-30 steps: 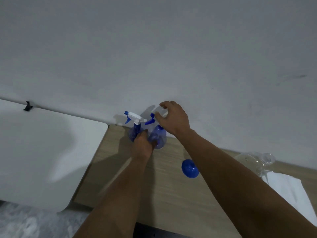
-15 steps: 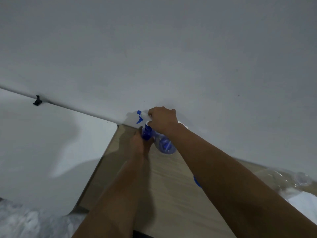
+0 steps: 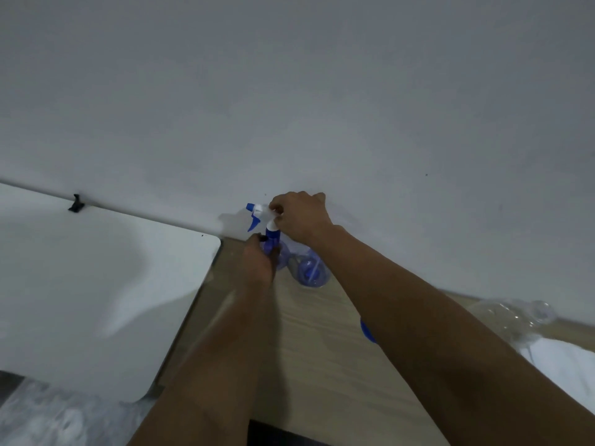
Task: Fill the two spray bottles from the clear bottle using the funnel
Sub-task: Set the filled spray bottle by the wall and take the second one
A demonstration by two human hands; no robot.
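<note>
Your left hand (image 3: pixel 259 260) is wrapped tight around the blue neck of one spray bottle (image 3: pixel 272 243) at the back of the wooden tabletop (image 3: pixel 309 349), near the wall. Your right hand (image 3: pixel 301 217) pinches its white spray top (image 3: pixel 262 214); that grip is closed on it. The second spray bottle (image 3: pixel 310 272), round and see-through blue, stands just beside it. A bit of the blue funnel (image 3: pixel 367 331) peeks out from under your right arm. The clear bottle (image 3: pixel 512 315) lies at the right, shiny and crinkly, by a soft white cloth (image 3: pixel 566 365).
</note>
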